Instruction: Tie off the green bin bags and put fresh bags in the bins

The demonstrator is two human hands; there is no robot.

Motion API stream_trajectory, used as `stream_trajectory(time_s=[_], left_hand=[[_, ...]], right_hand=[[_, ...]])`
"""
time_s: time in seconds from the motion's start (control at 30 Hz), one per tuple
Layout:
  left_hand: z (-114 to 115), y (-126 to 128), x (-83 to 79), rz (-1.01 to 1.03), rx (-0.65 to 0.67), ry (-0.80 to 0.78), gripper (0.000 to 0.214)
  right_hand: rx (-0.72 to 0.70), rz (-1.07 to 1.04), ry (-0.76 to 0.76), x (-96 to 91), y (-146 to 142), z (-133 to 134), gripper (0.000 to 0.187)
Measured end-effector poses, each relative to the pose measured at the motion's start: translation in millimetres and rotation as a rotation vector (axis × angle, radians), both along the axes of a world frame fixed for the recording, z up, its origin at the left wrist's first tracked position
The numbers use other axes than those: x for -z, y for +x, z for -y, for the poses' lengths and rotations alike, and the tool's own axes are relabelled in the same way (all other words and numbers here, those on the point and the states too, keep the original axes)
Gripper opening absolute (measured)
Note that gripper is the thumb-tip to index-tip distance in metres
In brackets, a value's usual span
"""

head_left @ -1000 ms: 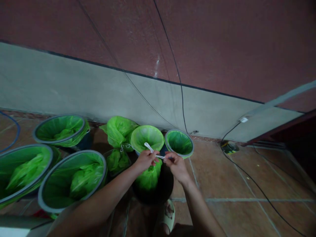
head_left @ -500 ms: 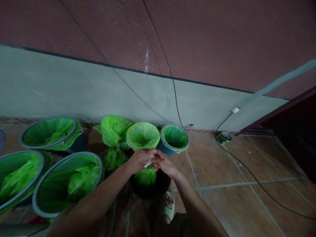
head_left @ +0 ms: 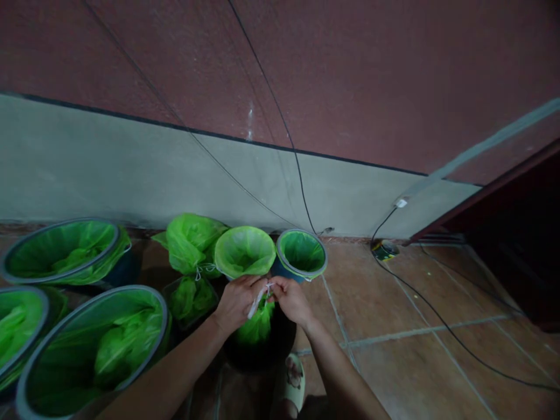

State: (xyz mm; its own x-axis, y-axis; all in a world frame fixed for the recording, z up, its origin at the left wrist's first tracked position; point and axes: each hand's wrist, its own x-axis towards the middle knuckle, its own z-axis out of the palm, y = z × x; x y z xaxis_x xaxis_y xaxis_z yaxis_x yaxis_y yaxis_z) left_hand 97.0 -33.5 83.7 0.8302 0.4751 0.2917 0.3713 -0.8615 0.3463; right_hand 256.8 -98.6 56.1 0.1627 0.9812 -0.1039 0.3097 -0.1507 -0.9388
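Green bag (head_left: 256, 328) just under fingers (head_left: 256, 280): prob. light, soft, bit slippery; best held at gathered top. L hand (head_left: 236, 303) & R hand (head_left: 292, 298) both pinching white string (head_left: 256, 303).

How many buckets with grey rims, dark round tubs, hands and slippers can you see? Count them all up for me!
Buckets with grey rims: 4, one cut off at the picture's left edge
Dark round tub: 1
Hands, left hand and right hand: 2
Slipper: 1
Total: 8
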Motion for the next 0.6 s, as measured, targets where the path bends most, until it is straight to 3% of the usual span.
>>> stream_trajectory(time_s=[0.07, 0.13, 0.27, 0.33, 0.47, 0.53, 0.6], left_hand=[[-1, -3, 0.6, -0.060, -0.044, -0.005, 0.025], [-7, -9, 2.6, -0.141, -0.168, -0.059, 0.027], [-27, -21, 9.4, -0.240, -0.498, -0.420, 0.025], [-33, -20, 11.6, -0.131, -0.492, -0.680, 0.031], [-23, -4, 12.1, 0.377, -0.306, -1.146, 0.036], [-15, 4, 12.9, 0.489, -0.248, -1.295, 0.037], [-10, 10, 16.4, 0.481, -0.234, -1.335, 0.035]], right_hand=[[0.026, 0.231, -0.006, 2.5, 6, 3, 0.023], [0.082, 0.510, -0.077, 8.8, 15, 7, 0.023], [0.159, 0.839, -0.209, 21.5, 29, 15, 0.020], [0.142, 0.847, -0.179, 20.2, 30, 15, 0.021], [0.141, 0.618, -0.054, 3.3, 21, 7, 0.024], [0.144, 0.470, 0.001, -6.1, 15, 4, 0.024], [0.125, 0.398, 0.057, -14.0, 9, 4, 0.025]])
